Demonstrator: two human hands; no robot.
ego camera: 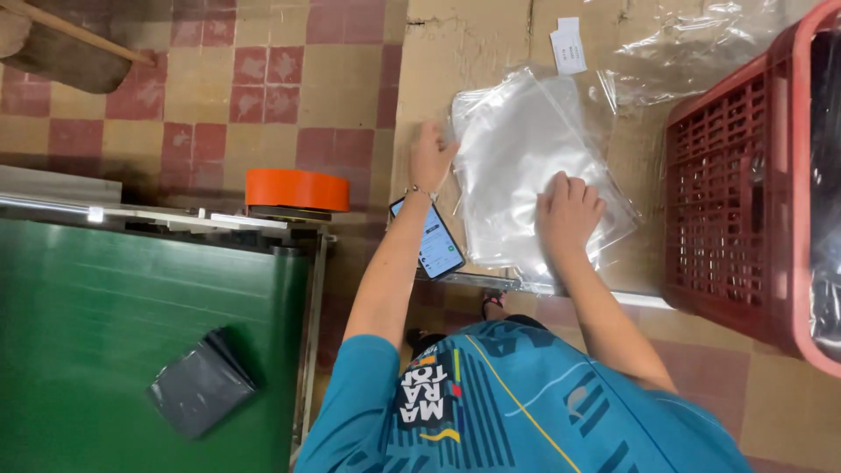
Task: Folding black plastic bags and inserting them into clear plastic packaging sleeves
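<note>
Both hands flat on clear plastic bags (526, 166) on cardboard worktop (438, 79): left hand (431, 158) fingers spread at edge, right hand (569, 210) fingers pressing stack. Nothing gripped; 1 grey packet (200, 383) on green belt (105, 315).

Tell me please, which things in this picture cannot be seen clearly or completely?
- Head view: the red crate is cut off by the right edge; glare hides its contents.
- The dark packet on the green surface is wrapped; contents hidden.
- The phone is partly covered by the left forearm.
- Right hand presses the clear bags; their number is unclear.
</note>
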